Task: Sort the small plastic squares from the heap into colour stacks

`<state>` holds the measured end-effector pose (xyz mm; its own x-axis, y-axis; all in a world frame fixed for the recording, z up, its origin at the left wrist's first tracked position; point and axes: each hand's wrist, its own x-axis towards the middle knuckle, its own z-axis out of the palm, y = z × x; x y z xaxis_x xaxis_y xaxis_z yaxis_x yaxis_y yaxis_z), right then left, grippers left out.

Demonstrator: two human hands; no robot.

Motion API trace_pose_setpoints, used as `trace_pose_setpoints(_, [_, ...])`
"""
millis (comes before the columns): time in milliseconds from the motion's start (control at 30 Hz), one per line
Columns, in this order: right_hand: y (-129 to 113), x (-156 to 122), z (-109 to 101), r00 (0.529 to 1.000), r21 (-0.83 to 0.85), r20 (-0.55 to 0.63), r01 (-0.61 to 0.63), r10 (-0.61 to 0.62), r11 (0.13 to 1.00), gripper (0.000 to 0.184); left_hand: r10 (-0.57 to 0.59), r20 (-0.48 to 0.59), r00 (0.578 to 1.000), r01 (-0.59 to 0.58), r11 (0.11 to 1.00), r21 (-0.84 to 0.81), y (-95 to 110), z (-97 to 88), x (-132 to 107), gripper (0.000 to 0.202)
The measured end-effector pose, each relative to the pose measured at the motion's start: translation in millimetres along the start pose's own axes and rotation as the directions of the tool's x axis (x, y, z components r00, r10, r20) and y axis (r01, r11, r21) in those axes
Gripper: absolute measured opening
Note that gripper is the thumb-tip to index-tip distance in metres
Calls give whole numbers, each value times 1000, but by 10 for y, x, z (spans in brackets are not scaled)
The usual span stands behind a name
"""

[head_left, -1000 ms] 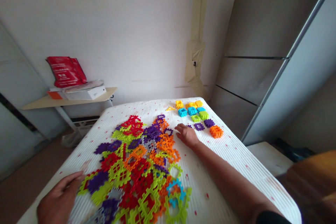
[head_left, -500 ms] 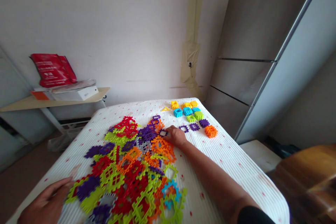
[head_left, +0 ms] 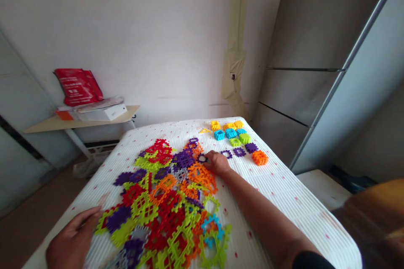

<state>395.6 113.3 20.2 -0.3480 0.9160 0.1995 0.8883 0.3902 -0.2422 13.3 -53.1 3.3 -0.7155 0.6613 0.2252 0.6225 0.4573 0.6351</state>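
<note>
My right hand (head_left: 217, 162) reaches to the far side of a heap of toothed plastic building pieces (head_left: 172, 214). Its fingers are closed on the edge of a purple square frame piece (head_left: 202, 158), low beside the heap's purple and orange pieces. At the heap's near left edge rests my left hand (head_left: 74, 235), fingers loosely stretched and holding nothing that I can see. Closest to it are a lime-green piece (head_left: 101, 223) and a solid purple piece (head_left: 118, 218). Right of my right hand lie a purple frame (head_left: 226, 154) and a purple window piece (head_left: 239, 152).
Yellow (head_left: 215, 125), blue (head_left: 219, 135), green (head_left: 244, 138) and orange (head_left: 260, 158) stacks stand at the far right of the white, ridged tablecloth (head_left: 277, 189). A side table (head_left: 41, 127) holds a red bag (head_left: 78, 88) and a white box (head_left: 113, 112). A grey refrigerator (head_left: 293, 92) stands at right.
The whole view has shifted, so the table and heap appear further right. My right hand stays at the purple frame piece, and my left hand stays beside the heap.
</note>
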Motion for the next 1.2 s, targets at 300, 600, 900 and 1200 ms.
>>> trace_pose_setpoints(300, [357, -228, -173, 958, 88, -271, -68, 90, 994, 27, -212, 142, 967, 224, 972, -73, 230, -136, -66, 42])
trace_pose_setpoints(600, [556, -367, -214, 862, 40, -371, -356, 345, 934, 25, -181, 110, 977, 195, 972, -132, 121, -70, -51, 38])
trace_pose_setpoints(900, [466, -383, -179, 869, -94, -320, -425, 377, 900, 25, -159, 114, 981, 172, 978, -118, 141, -93, -66, 40])
trace_pose_setpoints(1200, [443, -365, -139, 875, -138, -276, -446, 398, 885, 26, -152, 94, 984, 164, 978, -130, 133, -83, -71, 39])
